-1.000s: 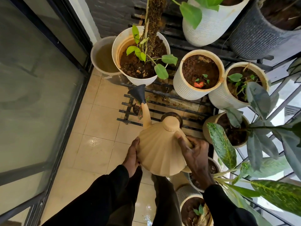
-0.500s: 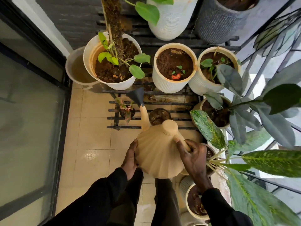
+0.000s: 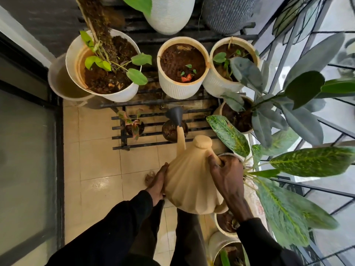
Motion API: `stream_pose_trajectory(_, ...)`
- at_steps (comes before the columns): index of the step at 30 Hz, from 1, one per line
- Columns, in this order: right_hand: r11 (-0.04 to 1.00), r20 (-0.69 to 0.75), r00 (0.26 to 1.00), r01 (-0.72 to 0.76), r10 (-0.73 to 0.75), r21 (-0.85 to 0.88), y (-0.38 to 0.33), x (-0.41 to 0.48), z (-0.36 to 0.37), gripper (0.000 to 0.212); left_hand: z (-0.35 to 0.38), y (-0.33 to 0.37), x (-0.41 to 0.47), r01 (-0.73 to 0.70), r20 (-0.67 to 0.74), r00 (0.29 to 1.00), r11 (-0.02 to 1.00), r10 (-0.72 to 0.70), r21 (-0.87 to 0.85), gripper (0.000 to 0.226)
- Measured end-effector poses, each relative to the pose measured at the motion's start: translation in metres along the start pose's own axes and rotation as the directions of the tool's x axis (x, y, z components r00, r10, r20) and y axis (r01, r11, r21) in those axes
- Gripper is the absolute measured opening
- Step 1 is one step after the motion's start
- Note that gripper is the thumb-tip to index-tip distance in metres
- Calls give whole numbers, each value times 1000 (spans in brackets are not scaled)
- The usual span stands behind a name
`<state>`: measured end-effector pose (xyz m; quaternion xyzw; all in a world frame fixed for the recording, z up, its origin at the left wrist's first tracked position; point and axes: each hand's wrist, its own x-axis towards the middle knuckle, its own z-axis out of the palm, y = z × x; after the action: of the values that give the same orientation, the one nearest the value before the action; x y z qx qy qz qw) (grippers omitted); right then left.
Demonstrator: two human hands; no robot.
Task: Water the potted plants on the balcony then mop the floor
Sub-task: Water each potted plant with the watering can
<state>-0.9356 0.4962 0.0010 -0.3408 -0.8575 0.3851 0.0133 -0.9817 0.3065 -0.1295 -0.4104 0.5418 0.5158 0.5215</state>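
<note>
Looking straight down at the balcony from the head view, I've got the can [image 3: 190, 181] near centre, held up over the tiled floor [image 3: 96, 164] in front of the legs. The right hand [image 3: 226, 175] is wrapped round the handle on the can's right side, fingers curled firmly on it. The left hand [image 3: 158, 184] lies against the can's left flank, palm pressed to the ribbing and fingers laid along it, clasping nothing.

The can is tipped forward with its spout running up and away. The dark rose [image 3: 175, 115] sits right above a small pot [image 3: 173, 131] on the low black rack [image 3: 123, 129]. I can't tell from this feed whether water is leaving the rose; it's too fine to see. Just left on the same rack is a red-leaved seedling [image 3: 134, 125].

On the shelf behind I count three pale pots in a row. The big pot [image 3: 119, 95] has a mossy pole and green leaves, the middle pot [image 3: 180, 91] shows mostly bare soil, and the right pot [image 3: 213, 85] touches its neighbour. A bucket [image 3: 57, 81] of murky water is tucked beside the big pot, by the door frame. Speckled leaves [image 3: 228, 135] spread out right of the can, along the railing.
</note>
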Motion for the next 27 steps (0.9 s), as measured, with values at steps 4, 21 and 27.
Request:
stream_pose_trajectory(4, 999, 16, 1000, 6, -5, -45, 1, 8, -8, 63, 8, 1, -3, 3, 36, 999, 998, -6, 70, 85)
stream_pose_trajectory(21, 996, 66, 996, -62, 66, -58, -14, 25, -19, 57, 14, 14, -8, 74, 26, 997, 997, -75, 35, 79)
stream_pose_trajectory(27, 997, 69, 997, -34, 39, -72, -9, 24, -15, 58, 12, 16, -8, 61, 12, 998, 997, -61, 36, 75)
